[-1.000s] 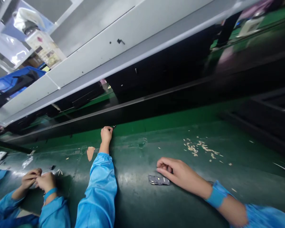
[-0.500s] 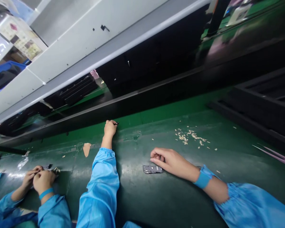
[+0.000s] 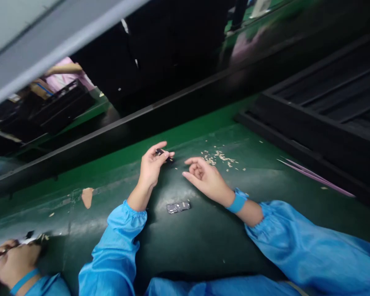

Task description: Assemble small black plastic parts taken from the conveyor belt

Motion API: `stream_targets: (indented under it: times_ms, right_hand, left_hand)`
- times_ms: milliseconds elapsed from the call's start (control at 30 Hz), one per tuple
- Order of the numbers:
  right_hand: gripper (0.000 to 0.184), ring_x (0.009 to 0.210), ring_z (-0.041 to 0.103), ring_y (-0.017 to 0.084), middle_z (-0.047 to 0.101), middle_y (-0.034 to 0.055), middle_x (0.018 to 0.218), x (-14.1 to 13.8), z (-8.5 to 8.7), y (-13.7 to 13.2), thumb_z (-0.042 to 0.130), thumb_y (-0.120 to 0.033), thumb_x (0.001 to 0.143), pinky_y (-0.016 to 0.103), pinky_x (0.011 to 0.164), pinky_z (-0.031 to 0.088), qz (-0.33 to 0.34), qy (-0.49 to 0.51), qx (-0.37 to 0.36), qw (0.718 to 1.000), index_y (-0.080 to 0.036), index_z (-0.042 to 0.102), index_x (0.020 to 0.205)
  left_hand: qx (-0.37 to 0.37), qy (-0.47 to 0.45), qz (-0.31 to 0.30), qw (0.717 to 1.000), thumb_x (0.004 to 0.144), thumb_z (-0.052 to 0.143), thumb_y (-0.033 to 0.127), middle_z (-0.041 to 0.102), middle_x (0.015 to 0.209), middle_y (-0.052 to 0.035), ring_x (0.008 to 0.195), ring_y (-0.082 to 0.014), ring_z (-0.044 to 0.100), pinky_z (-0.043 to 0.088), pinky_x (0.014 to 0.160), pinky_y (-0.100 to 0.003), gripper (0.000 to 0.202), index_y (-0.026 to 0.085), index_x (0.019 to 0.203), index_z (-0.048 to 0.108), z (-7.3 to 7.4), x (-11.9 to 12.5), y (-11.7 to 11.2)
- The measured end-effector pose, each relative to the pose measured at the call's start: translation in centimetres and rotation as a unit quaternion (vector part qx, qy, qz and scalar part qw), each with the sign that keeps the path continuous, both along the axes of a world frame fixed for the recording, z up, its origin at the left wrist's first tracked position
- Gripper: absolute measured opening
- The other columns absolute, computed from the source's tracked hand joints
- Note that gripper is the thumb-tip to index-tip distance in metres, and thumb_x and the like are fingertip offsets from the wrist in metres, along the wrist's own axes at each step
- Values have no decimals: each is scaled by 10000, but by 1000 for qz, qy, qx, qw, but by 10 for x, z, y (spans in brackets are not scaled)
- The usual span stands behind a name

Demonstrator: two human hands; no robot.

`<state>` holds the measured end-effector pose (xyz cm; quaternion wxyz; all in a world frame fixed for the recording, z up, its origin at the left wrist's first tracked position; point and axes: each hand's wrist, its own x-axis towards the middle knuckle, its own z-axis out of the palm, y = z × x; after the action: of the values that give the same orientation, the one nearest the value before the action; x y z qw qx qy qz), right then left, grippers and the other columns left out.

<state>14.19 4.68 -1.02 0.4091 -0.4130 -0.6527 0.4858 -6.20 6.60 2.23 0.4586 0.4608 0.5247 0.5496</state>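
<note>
My left hand (image 3: pixel 152 167) pinches a small black part (image 3: pixel 160 153) between thumb and fingertips, raised just above the dark green work surface (image 3: pixel 203 238). My right hand (image 3: pixel 203 177) lies close to its right, palm turned up, fingers loosely curled with nothing visible in them. A small grey flat component (image 3: pixel 178 206) lies on the surface below and between the two hands, touched by neither. Both arms wear blue sleeves, and a blue wrist strap (image 3: pixel 238 201) sits on the right wrist.
Another person's hands (image 3: pixel 9 259) work at the lower left corner. A tan patch (image 3: pixel 87 197) and pale crumbs (image 3: pixel 218 157) mark the surface. Black trays (image 3: pixel 327 98) sit at the right, with a thin pink strip (image 3: pixel 314 176) before them. A black rail (image 3: pixel 111 135) runs along the back.
My left hand drew back from the far rail toward me with the small black part. My right hand left the grey component and moved up beside the left. The view tilted down.
</note>
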Motion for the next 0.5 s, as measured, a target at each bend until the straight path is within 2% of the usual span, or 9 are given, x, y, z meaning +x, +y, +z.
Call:
stream_targets:
  times_ms: [67, 167, 233, 367, 433, 500]
  right_hand:
    - [357, 563, 489, 113, 562, -30, 721, 2, -2, 8, 698, -441, 838, 254, 549, 411, -11, 42, -33, 999, -184, 602, 1067]
    - [285, 642, 559, 132, 597, 3, 749, 4, -5, 17, 680, -447, 848, 271, 620, 475, -8, 93, -63, 994, -183, 605, 922]
    - [251, 654, 573, 133, 610, 8, 757, 6, -5, 20, 660, -426, 865, 276, 639, 492, -27, 103, -57, 993, -185, 600, 901]
    - [146, 688, 605, 131, 642, 12, 787, 9, -3, 21, 609, -331, 918, 268, 663, 511, -44, 68, 3, 997, -188, 629, 935]
    - [121, 719, 618, 136, 656, 34, 861, 10, -2, 20, 600, -287, 925, 266, 645, 512, -45, 36, 48, 997, -188, 662, 958]
    - [160, 789, 636, 156, 657, 71, 981, 11, -3, 20, 621, -266, 909, 276, 640, 522, -68, 13, 94, 993, -186, 693, 1027]
  left_hand:
    - [-28, -68, 21, 997, 748, 868, 362, 738, 939, -64, 980, -201, 741, 562, 870, -282, 380, 161, 1036, 721, -9, 25, -11]
    - [-60, -74, 59, 994, 690, 902, 381, 754, 894, -56, 790, -131, 703, 549, 755, -233, 346, 155, 897, 741, -22, 38, -20]
    - [-70, -38, 32, 996, 683, 902, 404, 736, 807, -37, 674, -108, 652, 533, 680, -225, 358, 154, 890, 751, -26, 38, -21]
    - [-31, 85, -65, 994, 757, 850, 400, 707, 820, -26, 697, -122, 643, 544, 701, -247, 360, 182, 1033, 778, -23, 39, -24]
    - [-7, 137, -93, 986, 818, 794, 420, 685, 852, -36, 718, -129, 643, 546, 696, -249, 281, 178, 962, 791, -21, 43, -27]
    - [-14, 133, -106, 985, 855, 751, 450, 683, 855, -45, 732, -142, 662, 559, 707, -259, 292, 163, 902, 778, -22, 47, -31]
